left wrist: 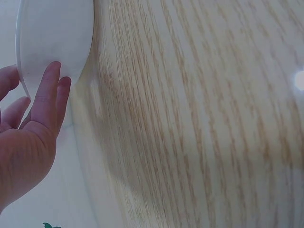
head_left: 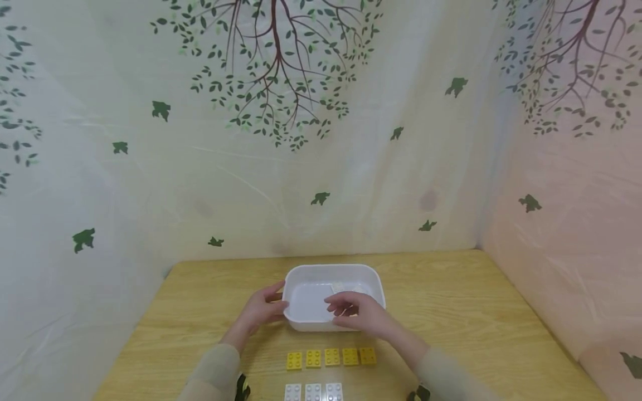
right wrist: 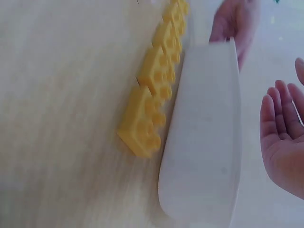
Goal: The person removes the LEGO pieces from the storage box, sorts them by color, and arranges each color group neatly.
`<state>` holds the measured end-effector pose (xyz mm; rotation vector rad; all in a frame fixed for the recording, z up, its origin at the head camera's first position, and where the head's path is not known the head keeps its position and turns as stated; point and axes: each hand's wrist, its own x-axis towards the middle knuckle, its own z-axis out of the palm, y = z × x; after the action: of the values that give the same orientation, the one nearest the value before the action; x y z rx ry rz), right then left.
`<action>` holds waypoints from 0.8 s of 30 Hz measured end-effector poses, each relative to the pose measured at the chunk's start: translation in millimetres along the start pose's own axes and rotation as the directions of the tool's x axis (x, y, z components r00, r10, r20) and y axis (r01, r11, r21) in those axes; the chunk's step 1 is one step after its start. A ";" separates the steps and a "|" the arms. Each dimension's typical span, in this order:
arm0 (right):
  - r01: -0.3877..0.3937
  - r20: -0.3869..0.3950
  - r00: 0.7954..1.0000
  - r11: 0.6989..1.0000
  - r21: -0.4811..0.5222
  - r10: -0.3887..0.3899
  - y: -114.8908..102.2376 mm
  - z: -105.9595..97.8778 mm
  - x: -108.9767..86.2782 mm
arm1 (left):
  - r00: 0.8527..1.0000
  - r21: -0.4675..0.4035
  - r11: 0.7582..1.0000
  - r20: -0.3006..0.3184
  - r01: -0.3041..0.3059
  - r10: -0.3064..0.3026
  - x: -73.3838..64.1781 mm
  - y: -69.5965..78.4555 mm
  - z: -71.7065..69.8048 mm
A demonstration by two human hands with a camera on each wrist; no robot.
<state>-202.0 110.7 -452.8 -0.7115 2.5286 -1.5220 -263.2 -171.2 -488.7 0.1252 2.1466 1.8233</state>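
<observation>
A white plastic tub stands on the wooden table. My left hand is at its left end, and in the left wrist view its extended fingers lie against the outer wall of the tub. Over the tub's right part hovers my right hand, fingers loosely bent; the right wrist view shows nothing in that hand. Inside the tub, pale building bricks are partly hidden behind the right hand.
In front of the tub runs a row of several yellow building bricks, studs up. Closer to me are three white bricks, cut off by the frame's lower edge. A leaf-patterned curtain hangs behind the table.
</observation>
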 end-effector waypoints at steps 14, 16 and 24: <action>-0.001 0.019 1.000 0.997 -0.071 0.003 27.8 -17.9 41.9 | 1.000 0.000 1.000 -0.013 0.007 -0.007 -5.4 -0.1 2.9; -0.012 0.017 1.000 0.995 -0.098 0.014 33.0 -18.0 47.1 | 1.000 -0.001 1.000 -0.018 0.011 -0.011 -6.5 0.1 3.2; -0.163 -0.039 0.987 0.968 -0.188 0.159 46.3 -17.1 60.5 | 1.000 0.011 1.000 -0.029 0.011 -0.011 -8.5 -0.5 4.2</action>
<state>-276.7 115.8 -475.2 -0.4955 2.7011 -1.2565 -253.8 -169.6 -488.1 0.0894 2.1732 1.8184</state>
